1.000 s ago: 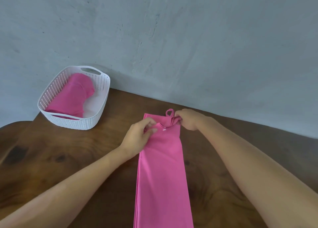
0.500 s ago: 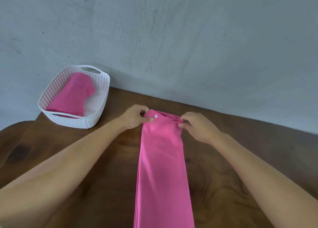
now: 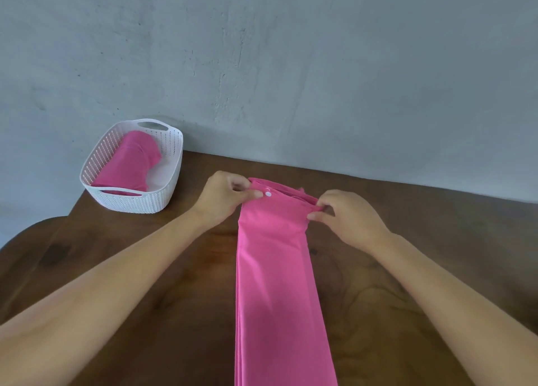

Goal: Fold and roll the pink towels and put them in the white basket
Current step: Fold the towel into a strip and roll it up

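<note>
Pink towel point(image 3: 276, 269), folded into a long narrow strip, lies on the wooden table point(image 3: 145, 269) and runs from the grip back toward the person. The left hand point(image 3: 224, 202) pinches the far left corner, its thumb just beside a white snap button point(image 3: 268, 194). The right hand point(image 3: 346, 219) pinches the far right corner, where loose layers bunch under its fingertips. Both are clamped on the strip's far end, seemingly to start the roll.

The risks, as I judge them:
- The bunched right corner may make the first turn thicker on that side, so the roll cones and drifts off line.
- The stacked layers below the grip may slide apart.
- A slack first turn could unwind on the way to the white basket point(image 3: 136, 202), well left of the grip, where another pink towel point(image 3: 131, 161) already fills much of the floor.
</note>
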`<state>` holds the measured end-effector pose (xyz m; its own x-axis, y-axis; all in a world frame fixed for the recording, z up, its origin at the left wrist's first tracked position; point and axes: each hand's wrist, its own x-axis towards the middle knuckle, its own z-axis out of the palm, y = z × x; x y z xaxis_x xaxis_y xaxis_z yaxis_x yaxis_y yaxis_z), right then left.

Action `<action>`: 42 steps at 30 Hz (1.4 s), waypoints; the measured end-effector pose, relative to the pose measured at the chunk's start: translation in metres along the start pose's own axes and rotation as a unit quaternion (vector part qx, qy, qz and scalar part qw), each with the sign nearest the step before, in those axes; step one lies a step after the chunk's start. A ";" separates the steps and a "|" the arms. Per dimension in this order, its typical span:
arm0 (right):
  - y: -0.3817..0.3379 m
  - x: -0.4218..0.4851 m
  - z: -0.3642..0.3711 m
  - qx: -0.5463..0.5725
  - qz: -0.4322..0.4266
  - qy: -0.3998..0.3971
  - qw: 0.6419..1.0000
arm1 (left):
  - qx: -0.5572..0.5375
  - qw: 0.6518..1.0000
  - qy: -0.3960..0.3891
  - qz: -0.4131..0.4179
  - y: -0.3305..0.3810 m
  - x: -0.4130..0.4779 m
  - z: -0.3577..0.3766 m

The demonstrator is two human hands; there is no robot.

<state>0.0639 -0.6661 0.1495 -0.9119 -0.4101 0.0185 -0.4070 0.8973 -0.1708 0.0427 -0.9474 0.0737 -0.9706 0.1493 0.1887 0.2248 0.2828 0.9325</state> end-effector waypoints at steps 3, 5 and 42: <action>-0.005 -0.030 0.011 -0.013 0.003 0.008 1.000 | -0.006 1.000 0.000 0.004 0.013 -0.024 0.008; -0.007 -0.051 0.027 -0.015 0.002 0.025 1.000 | 0.005 1.000 -0.014 -0.007 0.011 -0.045 0.016; -0.018 -0.377 0.147 0.132 0.006 0.139 0.981 | 0.056 0.988 0.029 -0.142 0.073 -0.351 0.166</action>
<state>0.4231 -0.5512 0.0003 -0.9108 -0.3061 0.2771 -0.4014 0.8137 -0.4204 0.4141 -0.8220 0.0240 -0.9985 -0.0047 -0.0553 -0.0524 0.4097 0.9107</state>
